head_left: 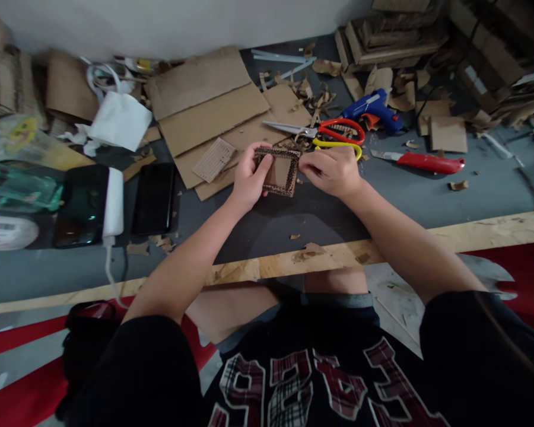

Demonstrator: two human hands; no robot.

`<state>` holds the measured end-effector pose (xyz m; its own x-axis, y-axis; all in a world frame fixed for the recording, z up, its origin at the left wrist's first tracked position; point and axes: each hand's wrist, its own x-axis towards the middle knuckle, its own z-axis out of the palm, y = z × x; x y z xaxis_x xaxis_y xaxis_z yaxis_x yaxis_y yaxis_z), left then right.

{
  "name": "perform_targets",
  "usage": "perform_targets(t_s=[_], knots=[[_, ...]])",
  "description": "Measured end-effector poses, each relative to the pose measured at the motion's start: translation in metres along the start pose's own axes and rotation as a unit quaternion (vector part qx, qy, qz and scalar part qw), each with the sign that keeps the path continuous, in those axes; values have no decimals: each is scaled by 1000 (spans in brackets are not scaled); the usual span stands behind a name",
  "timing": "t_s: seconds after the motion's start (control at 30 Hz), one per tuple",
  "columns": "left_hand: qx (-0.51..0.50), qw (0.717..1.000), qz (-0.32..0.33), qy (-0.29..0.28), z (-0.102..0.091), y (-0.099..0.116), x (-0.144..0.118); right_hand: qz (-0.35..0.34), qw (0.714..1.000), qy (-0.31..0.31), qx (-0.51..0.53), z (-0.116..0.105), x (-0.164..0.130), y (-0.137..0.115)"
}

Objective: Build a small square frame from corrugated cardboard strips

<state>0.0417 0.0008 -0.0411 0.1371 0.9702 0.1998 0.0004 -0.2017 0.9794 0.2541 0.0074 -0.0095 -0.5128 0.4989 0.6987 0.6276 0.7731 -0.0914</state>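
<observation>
A small square cardboard frame [289, 185], with corrugated edges and a recessed middle, is held above the table's front part. My left hand [250, 178] grips its left side, thumb lying over the front. At its right edge my right hand [333, 171] has its fingers pinched together; whether a small piece sits between them is hidden. Just behind the right hand lie open scissors [314, 131] with one red and one yellow handle. A piece of corrugated card [214, 160] lies left of the frame on flat cardboard sheets [204, 101].
A blue glue gun [371, 111] and a red utility knife [431, 162] lie on the right. Two dark phones, one [153, 198] nearer me, a white power bank [114, 203] and bottles stand left. Cardboard stacks [391, 35] and scraps fill the back; a wooden edge [258, 268] runs in front.
</observation>
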Motion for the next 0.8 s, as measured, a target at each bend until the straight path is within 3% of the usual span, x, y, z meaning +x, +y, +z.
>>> perform_targets(t_s=[0.17, 0.43, 0.6, 0.8], knots=[[-2, 1000, 1, -7, 1, 2, 0, 14, 1000, 11, 23, 3, 2, -6], [-9, 1000, -1, 25, 2, 1, 2, 60, 991, 88, 84, -3, 1, -3], [6, 999, -7, 31, 1, 1, 2, 43, 993, 70, 86, -4, 1, 1], [14, 999, -7, 41, 2, -2, 3, 14, 993, 94, 68, -2, 0, 0]])
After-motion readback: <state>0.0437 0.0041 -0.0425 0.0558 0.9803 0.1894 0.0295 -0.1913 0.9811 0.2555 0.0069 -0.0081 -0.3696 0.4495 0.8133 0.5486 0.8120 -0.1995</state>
